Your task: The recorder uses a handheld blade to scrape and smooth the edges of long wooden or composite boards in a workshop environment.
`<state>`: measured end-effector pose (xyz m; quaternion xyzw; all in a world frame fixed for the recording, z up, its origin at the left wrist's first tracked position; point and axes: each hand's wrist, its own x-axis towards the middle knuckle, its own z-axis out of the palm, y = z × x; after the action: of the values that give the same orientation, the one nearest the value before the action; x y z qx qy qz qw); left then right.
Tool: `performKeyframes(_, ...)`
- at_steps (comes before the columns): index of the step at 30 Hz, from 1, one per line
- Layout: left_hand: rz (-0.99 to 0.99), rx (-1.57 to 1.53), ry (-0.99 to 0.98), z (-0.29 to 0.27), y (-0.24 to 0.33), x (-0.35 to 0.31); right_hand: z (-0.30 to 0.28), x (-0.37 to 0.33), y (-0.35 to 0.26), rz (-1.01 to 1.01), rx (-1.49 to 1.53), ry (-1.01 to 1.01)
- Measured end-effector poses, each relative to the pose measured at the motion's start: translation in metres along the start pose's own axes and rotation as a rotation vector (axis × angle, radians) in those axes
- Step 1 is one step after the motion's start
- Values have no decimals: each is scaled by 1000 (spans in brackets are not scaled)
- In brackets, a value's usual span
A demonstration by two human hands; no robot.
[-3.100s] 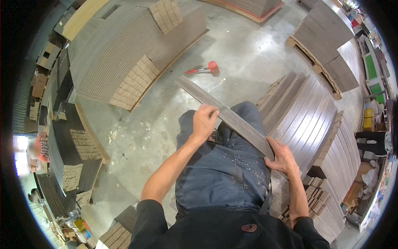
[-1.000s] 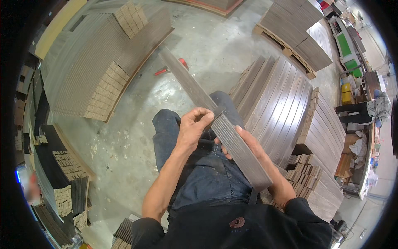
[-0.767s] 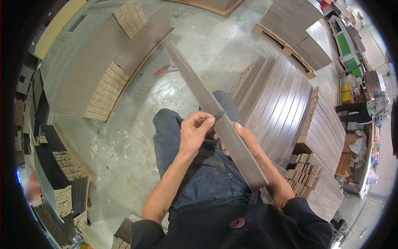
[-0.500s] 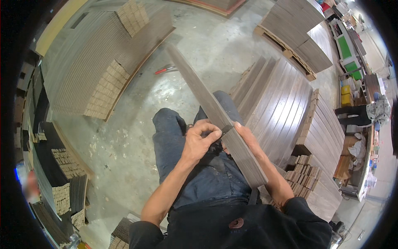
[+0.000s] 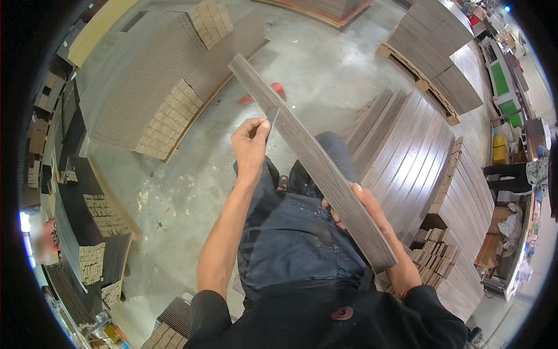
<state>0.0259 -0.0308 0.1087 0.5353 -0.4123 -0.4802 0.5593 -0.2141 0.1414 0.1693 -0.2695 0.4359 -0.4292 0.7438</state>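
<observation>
A long grey-brown wooden board (image 5: 325,168) slants across my lap, its far end up over the floor and its near end by my right forearm. My right hand (image 5: 365,203) is closed around the board's nearer half, thumb on the edge and fingertips showing below it. My left hand (image 5: 250,145) pinches a thin, flat grey strip (image 5: 272,123) between thumb and fingertips. The strip stands up against the board's left edge, towards the far end. What the strip is made of does not show.
To my right lies a stack of similar boards (image 5: 401,139), with short wood pieces (image 5: 433,256) beside it. Stacked panels (image 5: 157,75) stand at the far left. A red-handled tool (image 5: 278,89) lies on the floor behind the board. Another person (image 5: 537,174) stands at the far right.
My left hand has moved away from my right hand, up along the board towards its far end, and the grey strip now shows in it. My right hand still holds the board.
</observation>
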Motion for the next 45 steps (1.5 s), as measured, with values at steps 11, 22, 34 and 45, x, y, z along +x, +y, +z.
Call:
performKeyframes(11, 127, 158, -514, 19, 24, -113, -25, 8, 14, -35, 130, -45)
performKeyframes(22, -304, -439, -211, -7, 37, -68, -5, -2, -17, -415, -1153, -27)
performKeyframes(34, -266, -326, -304, 9, 31, -110, -22, -8, -25, -158, -971, -111)
performKeyframes(45, -50, -164, 109, -34, 66, -43, -28, -15, -13, -40, -908, -31)
